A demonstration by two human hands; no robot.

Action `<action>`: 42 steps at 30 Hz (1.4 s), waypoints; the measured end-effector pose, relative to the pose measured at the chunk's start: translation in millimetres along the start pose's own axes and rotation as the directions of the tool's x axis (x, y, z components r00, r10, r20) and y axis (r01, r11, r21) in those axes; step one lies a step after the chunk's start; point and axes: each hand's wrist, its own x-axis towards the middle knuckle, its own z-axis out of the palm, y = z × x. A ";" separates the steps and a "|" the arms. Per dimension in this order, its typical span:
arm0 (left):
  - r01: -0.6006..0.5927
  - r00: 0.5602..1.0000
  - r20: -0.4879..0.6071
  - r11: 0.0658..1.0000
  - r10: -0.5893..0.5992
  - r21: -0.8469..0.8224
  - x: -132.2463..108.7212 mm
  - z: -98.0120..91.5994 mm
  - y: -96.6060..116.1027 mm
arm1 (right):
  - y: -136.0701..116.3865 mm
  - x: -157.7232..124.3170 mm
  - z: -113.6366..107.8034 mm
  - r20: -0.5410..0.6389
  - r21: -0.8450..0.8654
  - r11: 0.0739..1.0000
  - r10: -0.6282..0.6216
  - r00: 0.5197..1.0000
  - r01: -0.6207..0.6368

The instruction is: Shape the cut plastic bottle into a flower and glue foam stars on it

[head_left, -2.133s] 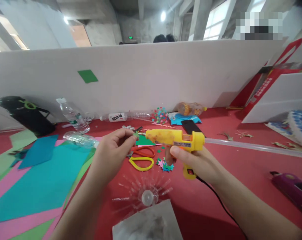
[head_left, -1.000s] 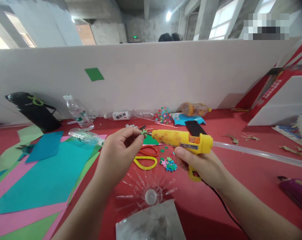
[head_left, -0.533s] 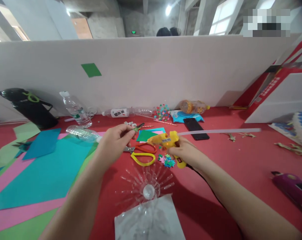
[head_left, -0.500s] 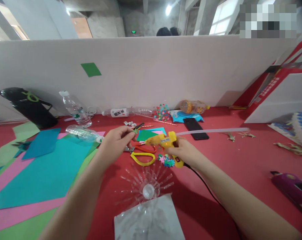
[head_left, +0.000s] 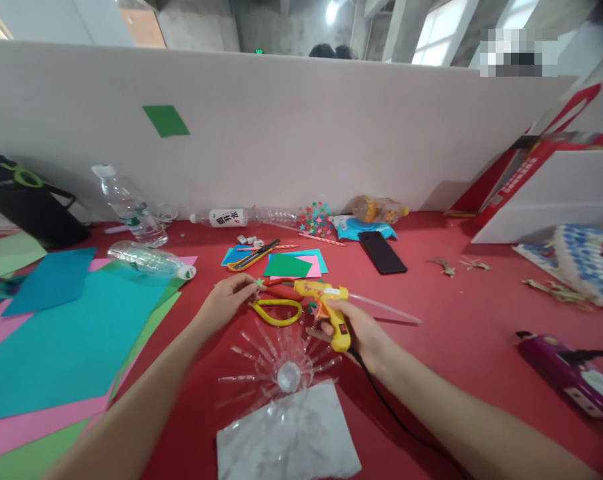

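Note:
My right hand (head_left: 354,332) is wrapped round the handle of a yellow glue gun (head_left: 326,300) with a clear glue stick out its back. The gun rests low over the red table (head_left: 456,313), nozzle pointing left. My left hand (head_left: 226,303) pinches a small green paper star (head_left: 259,283) just left of the nozzle tip. Yellow-handled scissors (head_left: 276,311) lie between my hands. In front of them sits a clear bottle top cut into radiating strips (head_left: 284,370).
Coloured paper sheets (head_left: 66,333) cover the left. Plastic bottles (head_left: 148,257), a black phone (head_left: 381,252), paper stars (head_left: 316,219) and small paper pieces (head_left: 291,265) lie toward the white divider (head_left: 281,133). A purple device (head_left: 571,377) lies right; a grey sheet (head_left: 288,437) is nearest.
Both hands have dropped from mid-air down to the table, the gun now low and farther away. The left hand still pinches the star at the nozzle. The view tilted down.

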 end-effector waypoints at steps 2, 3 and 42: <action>0.025 1.000 0.001 0.999 -0.025 -0.028 -2.8 2.0 -2.8 | 8.2 10.2 -3.2 -0.013 0.011 1.000 0.006 1.000 -0.005; 0.035 0.999 0.009 0.999 -0.035 -0.033 -4.1 2.4 -4.5 | 9.7 17.6 -6.5 -0.028 0.012 1.000 -0.003 1.000 0.004; 0.140 0.989 -0.043 0.987 -0.144 -0.082 -59.1 11.7 84.9 | -66.0 -28.4 22.7 0.346 -0.937 -0.096 -0.392 0.853 0.336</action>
